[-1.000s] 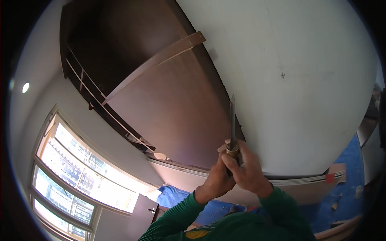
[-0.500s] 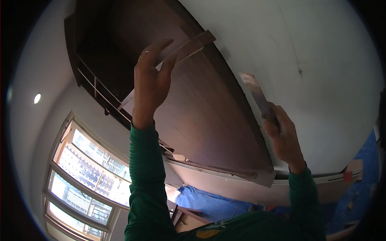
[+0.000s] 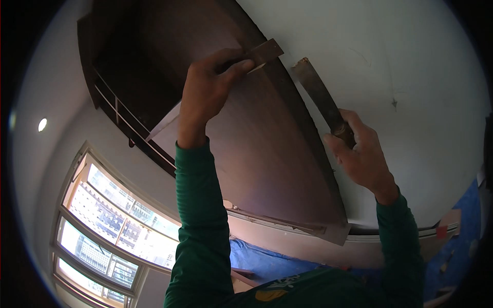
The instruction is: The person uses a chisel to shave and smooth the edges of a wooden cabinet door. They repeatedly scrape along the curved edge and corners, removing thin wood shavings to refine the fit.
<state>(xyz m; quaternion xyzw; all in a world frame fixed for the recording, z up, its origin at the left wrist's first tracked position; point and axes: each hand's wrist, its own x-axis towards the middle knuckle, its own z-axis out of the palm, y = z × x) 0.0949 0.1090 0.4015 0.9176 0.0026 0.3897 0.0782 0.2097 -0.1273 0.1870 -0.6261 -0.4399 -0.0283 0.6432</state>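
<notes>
My left hand (image 3: 208, 90) is raised in front of a dark brown wooden panel (image 3: 267, 138), thumb and fingers closed on a flat brown strip (image 3: 269, 50). The strip's dark end sticks out past my fingertips and crosses the panel's edge. Beyond my wrist a pale strip (image 3: 164, 122) shows; my hand hides whether both are one piece. In my right hand (image 3: 362, 154) is a flat-bladed hand tool (image 3: 319, 92) like a chisel, gripped by its handle. Its blade points up and left, with a ragged, light brown tip near the panel's edge.
A pale wall (image 3: 421, 128) borders the panel on the right. To the upper left is a dark recess with a thin metal rail (image 3: 117, 110). Windows (image 3: 118, 220) stand at the lower left. Blue sheeting (image 3: 262, 259) lies below, beside stacked boards (image 3: 292, 236).
My left hand has closed from spread fingers onto the brown strip, moving slightly right. My right hand has risen a little, and the tool's tip has moved up and left toward the panel edge.
</notes>
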